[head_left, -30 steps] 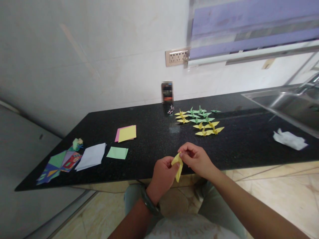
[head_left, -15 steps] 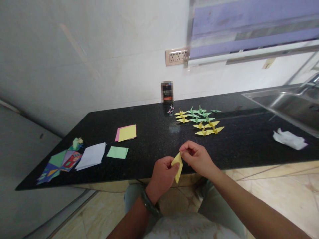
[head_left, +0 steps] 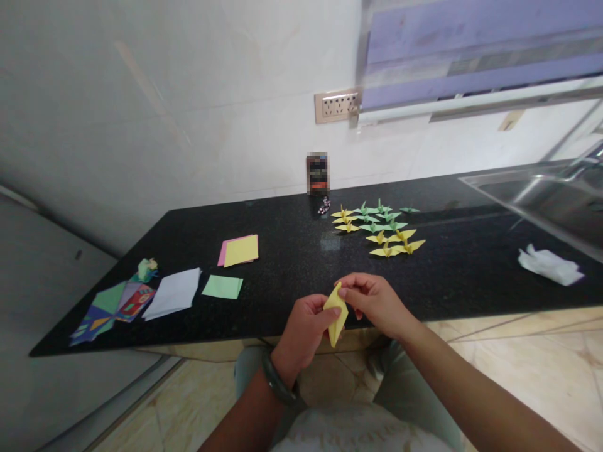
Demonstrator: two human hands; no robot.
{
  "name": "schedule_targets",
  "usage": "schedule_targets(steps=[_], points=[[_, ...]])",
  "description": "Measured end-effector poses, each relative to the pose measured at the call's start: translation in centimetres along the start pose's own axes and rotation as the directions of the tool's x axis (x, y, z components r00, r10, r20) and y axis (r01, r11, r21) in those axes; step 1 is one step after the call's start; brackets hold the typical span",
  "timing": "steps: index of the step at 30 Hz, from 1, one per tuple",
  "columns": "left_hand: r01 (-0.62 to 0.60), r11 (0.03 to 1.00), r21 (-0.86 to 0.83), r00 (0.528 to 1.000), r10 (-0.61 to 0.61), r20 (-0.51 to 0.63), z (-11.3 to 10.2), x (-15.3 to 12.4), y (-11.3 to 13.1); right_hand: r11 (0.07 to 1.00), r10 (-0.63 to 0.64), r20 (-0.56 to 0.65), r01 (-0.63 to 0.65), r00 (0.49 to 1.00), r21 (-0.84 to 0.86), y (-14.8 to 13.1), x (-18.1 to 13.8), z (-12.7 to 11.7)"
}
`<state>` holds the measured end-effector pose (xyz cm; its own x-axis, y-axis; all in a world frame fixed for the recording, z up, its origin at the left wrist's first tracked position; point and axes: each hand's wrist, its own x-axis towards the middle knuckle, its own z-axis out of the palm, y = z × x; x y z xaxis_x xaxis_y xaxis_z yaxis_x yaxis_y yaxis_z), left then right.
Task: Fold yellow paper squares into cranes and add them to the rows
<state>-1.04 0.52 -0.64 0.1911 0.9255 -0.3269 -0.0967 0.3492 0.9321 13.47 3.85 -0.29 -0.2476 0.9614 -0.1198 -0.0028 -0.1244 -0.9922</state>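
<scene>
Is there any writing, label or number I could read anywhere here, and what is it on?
No text here can be read.
The small dark box at the back: blurred out, unreadable.
The patterned papers at far left: coloured shapes only, too small to show any words.
The socket plate: no lettering visible.
The yellow folded paper being held: plain.

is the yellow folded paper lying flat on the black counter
No, the yellow folded paper is pinched between the left hand and the right hand, held up off the counter.
</scene>
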Motion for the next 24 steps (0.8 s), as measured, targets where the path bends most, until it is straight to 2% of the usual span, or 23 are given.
schedule_targets(steps=[11,13,15,19,22,24], points=[[0.023,1.000,-0.020,0.999,-0.023,0.023,0.0,-0.1,0.1,1.000,0.003,-0.002,-0.003,1.000,-0.011,-0.1,-0.1,0.2],[0.001,1.000,0.022,1.000,-0.002,0.014,0.0,0.0,0.0,1.000,0.000,-0.005,0.000,1.000,-0.019,-0.1,-0.1,0.2],[-0.061,0.988,0.143,0.997,0.066,-0.032,0.0,0.0,-0.1,0.999,-0.014,-0.015,0.014,1.000,-0.041,0.1,0.0,0.2],[-0.193,0.851,0.489,0.951,0.286,-0.121,0.1,0.0,-0.5,0.972,-0.147,-0.068,0.131,0.987,-0.196,0.6,0.1,0.2],[-0.232,0.690,0.685,0.904,0.413,-0.110,0.2,-0.2,-0.7,0.898,-0.306,-0.102,0.251,0.947,-0.362,1.0,0.1,0.2],[-0.239,0.560,0.794,0.872,0.483,-0.078,0.2,-0.2,-0.7,0.863,-0.360,-0.110,0.286,0.927,-0.417,1.0,0.1,0.3]])
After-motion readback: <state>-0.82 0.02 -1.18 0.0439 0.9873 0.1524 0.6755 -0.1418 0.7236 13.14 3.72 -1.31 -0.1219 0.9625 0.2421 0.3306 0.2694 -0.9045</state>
